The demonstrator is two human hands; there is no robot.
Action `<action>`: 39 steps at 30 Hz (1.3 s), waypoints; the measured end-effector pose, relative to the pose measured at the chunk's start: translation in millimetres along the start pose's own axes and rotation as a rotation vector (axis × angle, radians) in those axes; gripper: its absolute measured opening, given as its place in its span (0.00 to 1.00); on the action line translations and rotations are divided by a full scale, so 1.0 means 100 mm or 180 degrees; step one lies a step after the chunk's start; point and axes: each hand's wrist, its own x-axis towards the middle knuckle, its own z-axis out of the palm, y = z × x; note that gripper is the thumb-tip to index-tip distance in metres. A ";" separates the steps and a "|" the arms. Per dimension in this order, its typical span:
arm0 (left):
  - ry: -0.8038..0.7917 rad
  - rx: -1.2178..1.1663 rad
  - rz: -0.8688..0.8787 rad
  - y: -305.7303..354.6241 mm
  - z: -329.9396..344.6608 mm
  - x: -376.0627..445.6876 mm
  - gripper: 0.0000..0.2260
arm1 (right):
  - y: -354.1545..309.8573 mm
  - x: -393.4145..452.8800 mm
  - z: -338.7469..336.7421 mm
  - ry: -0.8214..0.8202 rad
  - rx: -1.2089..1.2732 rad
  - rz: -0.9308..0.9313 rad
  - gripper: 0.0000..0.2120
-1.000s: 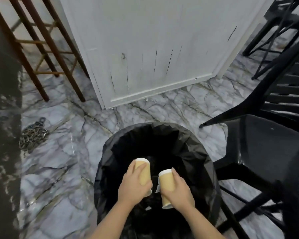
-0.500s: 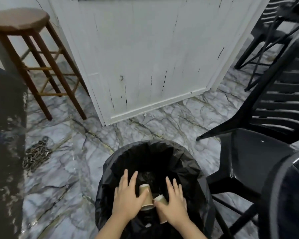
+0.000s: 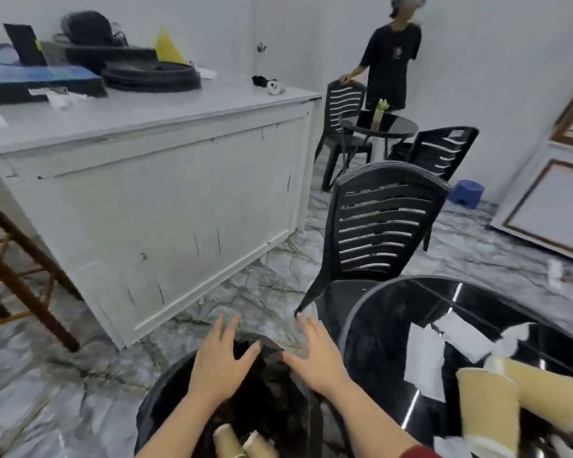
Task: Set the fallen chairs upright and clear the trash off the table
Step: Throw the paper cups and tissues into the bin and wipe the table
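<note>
Below my hands, two paper cups point(image 3: 242, 442) lie in the bin point(image 3: 166, 388); left hand point(image 3: 220, 365) and right hand point(image 3: 318, 361) hover above, fingers spread, empty.

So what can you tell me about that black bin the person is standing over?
The bin is round and lined with a black plastic bag whose crinkled film folds over the rim. It stands on the marbled floor, close beside the round black table. Two tan paper cups lie inside it. The left hand and right hand hover above its opening with fingers spread, holding nothing.
</note>
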 end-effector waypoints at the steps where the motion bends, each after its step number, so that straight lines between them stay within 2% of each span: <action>1: -0.0030 -0.0016 0.0112 0.12 0.00 0.00 0.32 | 0.03 -0.07 -0.14 0.0133 -0.0027 0.0015 0.39; 10: -0.0488 -0.0074 0.1005 1.24 0.47 -0.26 0.32 | 0.74 -0.90 -1.23 0.1018 0.0054 0.0599 0.38; 14: -0.0701 -0.0170 0.1265 1.76 0.81 -0.42 0.32 | 1.12 -1.28 -1.65 0.1311 -0.0173 0.0794 0.33; 17: -0.0791 -0.0202 0.1416 2.13 1.08 -0.56 0.31 | 1.38 -1.57 -1.93 0.1462 0.0020 0.0998 0.37; 28: -0.0866 -0.0066 0.1776 3.00 1.88 -0.98 0.33 | 2.18 -2.08 -2.40 0.1409 0.0118 0.1196 0.39; 31: -0.0742 0.0091 0.1900 3.04 2.04 -1.03 0.38 | 2.29 -2.04 -2.41 0.1353 0.0212 0.1223 0.39; 37: -0.0696 0.0924 0.1842 3.03 2.42 -0.88 0.35 | 2.44 -1.80 -2.40 0.1257 0.0188 0.1143 0.38; 39: -0.0803 0.0896 0.1752 3.01 2.53 -0.79 0.31 | 2.46 -1.69 -2.44 0.1214 0.0102 0.1033 0.38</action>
